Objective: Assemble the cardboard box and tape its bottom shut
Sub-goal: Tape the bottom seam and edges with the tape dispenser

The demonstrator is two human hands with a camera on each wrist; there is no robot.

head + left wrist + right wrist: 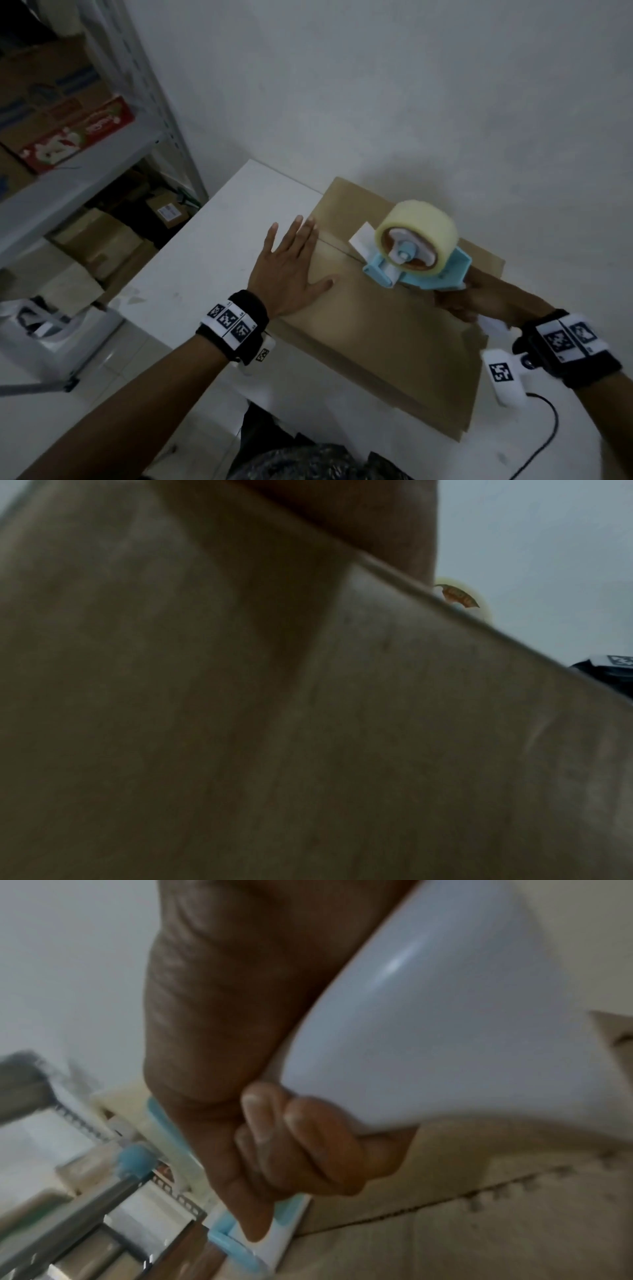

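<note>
A brown cardboard box (383,329) stands on the white table (191,274) with its closed flaps facing up and the centre seam (334,247) running across them. My left hand (291,260) lies flat with straight fingers on the box's left end, by the seam. My right hand (479,301) grips the pale handle (445,1031) of a blue tape dispenser (416,251) carrying a clear tape roll (419,224). The dispenser's front rests on the seam, right of my left hand. The left wrist view is filled by the cardboard (308,723) side.
A grey metal shelf unit (102,164) with cartons stands left of the table. More boxes (102,246) sit on the floor below it. A white wall (411,85) is close behind the box. A black cable (544,435) trails at the table's right front.
</note>
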